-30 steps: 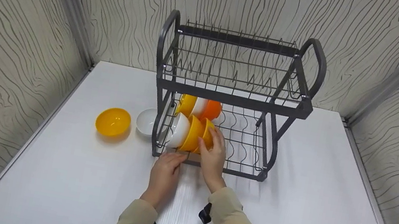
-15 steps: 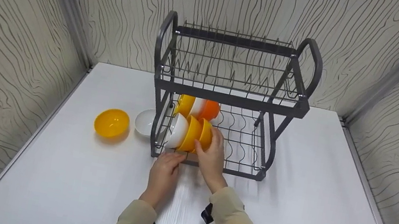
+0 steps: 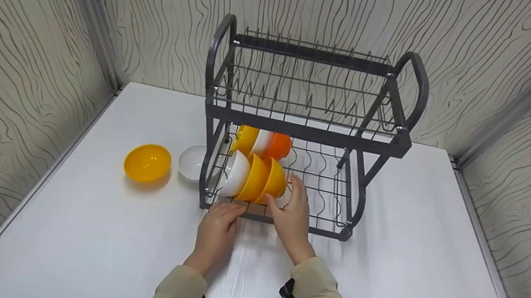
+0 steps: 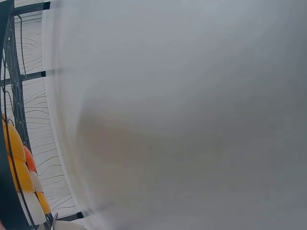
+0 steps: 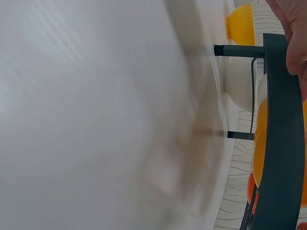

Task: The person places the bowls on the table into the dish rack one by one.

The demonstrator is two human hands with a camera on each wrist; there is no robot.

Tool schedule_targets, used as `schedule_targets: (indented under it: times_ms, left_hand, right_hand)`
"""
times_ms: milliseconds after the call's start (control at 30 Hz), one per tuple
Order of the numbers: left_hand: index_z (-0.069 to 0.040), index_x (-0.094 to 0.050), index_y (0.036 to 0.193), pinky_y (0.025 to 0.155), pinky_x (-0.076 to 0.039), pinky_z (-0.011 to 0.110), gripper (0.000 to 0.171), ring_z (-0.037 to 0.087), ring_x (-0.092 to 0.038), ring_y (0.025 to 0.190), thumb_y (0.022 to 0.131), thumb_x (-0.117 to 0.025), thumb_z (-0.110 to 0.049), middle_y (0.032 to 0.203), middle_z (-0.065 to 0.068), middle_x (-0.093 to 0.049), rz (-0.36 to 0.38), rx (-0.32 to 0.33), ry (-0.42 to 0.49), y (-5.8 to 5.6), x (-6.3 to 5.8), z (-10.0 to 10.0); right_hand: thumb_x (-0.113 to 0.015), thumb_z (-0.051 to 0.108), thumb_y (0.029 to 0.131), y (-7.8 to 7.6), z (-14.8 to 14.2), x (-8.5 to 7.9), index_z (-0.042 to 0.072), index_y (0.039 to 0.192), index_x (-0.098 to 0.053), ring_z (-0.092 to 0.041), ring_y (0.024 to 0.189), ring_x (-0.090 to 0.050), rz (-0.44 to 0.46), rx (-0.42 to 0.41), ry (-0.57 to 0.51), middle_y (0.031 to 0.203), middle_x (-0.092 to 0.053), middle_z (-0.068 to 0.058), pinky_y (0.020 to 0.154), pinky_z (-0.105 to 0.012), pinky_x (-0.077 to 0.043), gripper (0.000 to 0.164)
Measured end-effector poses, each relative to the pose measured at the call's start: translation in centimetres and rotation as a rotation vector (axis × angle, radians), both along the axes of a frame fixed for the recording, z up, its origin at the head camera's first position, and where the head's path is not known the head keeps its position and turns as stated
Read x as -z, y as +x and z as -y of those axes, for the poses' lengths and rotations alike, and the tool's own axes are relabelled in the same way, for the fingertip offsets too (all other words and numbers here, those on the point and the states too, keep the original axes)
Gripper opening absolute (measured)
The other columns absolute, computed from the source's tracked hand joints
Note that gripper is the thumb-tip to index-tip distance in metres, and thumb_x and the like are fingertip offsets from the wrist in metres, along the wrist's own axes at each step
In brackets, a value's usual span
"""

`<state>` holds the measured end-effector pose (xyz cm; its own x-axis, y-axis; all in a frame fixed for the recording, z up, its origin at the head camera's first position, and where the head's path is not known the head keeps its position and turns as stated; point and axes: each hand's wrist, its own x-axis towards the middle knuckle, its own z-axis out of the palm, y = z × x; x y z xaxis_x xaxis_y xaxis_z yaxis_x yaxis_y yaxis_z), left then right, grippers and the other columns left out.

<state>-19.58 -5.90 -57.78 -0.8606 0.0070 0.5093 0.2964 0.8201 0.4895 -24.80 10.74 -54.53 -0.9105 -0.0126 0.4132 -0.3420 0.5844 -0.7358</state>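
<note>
On the lower tier of a dark two-tier dish rack [image 3: 307,132], a white bowl [image 3: 235,179] and two yellow bowls stand tilted on edge in the front row, nested close together. My right hand [image 3: 293,216] is beside the rightmost yellow bowl [image 3: 276,183], fingers spread, with a gap between the index finger and the bowl and the thumb near its lower edge. My left hand [image 3: 216,230] holds the rack's front rail below the white bowl; its thumb [image 5: 296,57] lies over the rail in the right wrist view.
Behind the front row stand a yellow bowl [image 3: 245,139], a white bowl [image 3: 262,143] and an orange bowl [image 3: 280,146]. Left of the rack, another yellow bowl [image 3: 147,163] and a white bowl [image 3: 191,162] sit on the white table [image 3: 82,226]. Patterned panels [image 3: 170,6] surround it.
My right hand has let go of the rightmost yellow bowl and drawn slightly right, fingers opening. The bowl stays on edge in the rack. My left hand keeps its place at the rail.
</note>
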Motion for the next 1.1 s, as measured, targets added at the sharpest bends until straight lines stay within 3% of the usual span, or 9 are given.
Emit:
schedule_targets:
  times_ms: [300, 567, 833, 1000, 1100]
  left_hand:
    - [-0.013, -0.070, 0.105, 0.103, -0.041, 0.041, 0.032, 0.016, -0.063, 0.103, 0.078, -0.064, 0.002, 0.105, -0.002, -0.070, -0.006, 0.015, 0.010, -0.2, 0.1, -0.4]
    - [-0.014, -0.070, 0.105, 0.102, -0.042, 0.042, 0.033, 0.017, -0.063, 0.102, 0.077, -0.065, 0.004, 0.105, -0.002, -0.070, -0.013, 0.019, 0.009, -0.2, 0.0, -0.8]
    - [-0.015, -0.069, 0.108, 0.104, -0.041, 0.042, 0.031, 0.017, -0.061, 0.106, 0.081, -0.063, -0.002, 0.108, -0.003, -0.069, 0.010, 0.030, -0.034, -0.2, -0.1, -0.6]
    - [-0.013, -0.067, 0.111, 0.102, -0.042, 0.042, 0.034, 0.018, -0.060, 0.107, 0.079, -0.065, 0.000, 0.110, -0.002, -0.068, -0.021, 0.076, -0.094, 0.0, -0.2, 0.5]
    - [-0.012, -0.067, 0.110, 0.100, -0.044, 0.041, 0.034, 0.019, -0.061, 0.107, 0.079, -0.065, 0.002, 0.111, 0.000, -0.068, -0.037, 0.110, -0.087, 0.1, -0.4, 1.3]
  right_hand:
    - [-0.062, 0.040, 0.085, 0.4, -3.8, 0.7, 0.005, 0.138, -0.037, -0.034, 0.130, -0.040, 0.044, 0.089, 0.138, 0.143, -0.038, -0.018, 0.108, -0.050, -0.033, 0.068]
    - [-0.063, 0.038, 0.084, 0.8, -6.9, 2.0, 0.005, 0.129, -0.049, -0.035, 0.122, -0.048, -0.046, 0.157, 0.364, 0.137, -0.045, -0.018, 0.099, -0.052, -0.040, 0.058]
    - [-0.056, 0.039, 0.087, 0.8, -7.0, 2.7, 0.012, 0.126, -0.053, -0.033, 0.114, -0.054, -0.058, 0.169, 0.530, 0.134, -0.051, -0.011, 0.100, -0.051, -0.039, 0.047]
    - [-0.057, 0.034, 0.087, 0.7, -6.4, 3.2, 0.011, 0.117, -0.060, -0.030, 0.106, -0.059, -0.141, 0.171, 0.585, 0.125, -0.058, -0.011, 0.091, -0.046, -0.046, 0.038]
    - [-0.058, 0.033, 0.087, 0.6, -6.3, 3.3, 0.012, 0.109, -0.063, -0.028, 0.100, -0.062, -0.178, 0.172, 0.610, 0.120, -0.061, -0.010, 0.085, -0.044, -0.049, 0.032]
